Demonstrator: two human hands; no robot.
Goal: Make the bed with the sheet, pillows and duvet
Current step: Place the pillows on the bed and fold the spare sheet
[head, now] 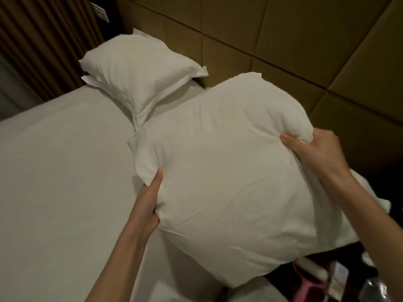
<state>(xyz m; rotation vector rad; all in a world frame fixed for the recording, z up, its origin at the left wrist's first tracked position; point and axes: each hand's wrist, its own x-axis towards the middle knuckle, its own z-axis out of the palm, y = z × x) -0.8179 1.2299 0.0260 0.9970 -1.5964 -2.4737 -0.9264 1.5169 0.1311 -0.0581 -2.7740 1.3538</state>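
Bed covered by a smooth white fitted sheet fills the left side. At its head, against a padded wall panel, lie two stacked white pillows. Further right, a large white pillow is held above the bed's right edge. The left hand grips its lower left edge, thumb on top. The right hand pinches its upper right corner, fingers curled into the fabric. Blurred pink and dark items sit lower right.
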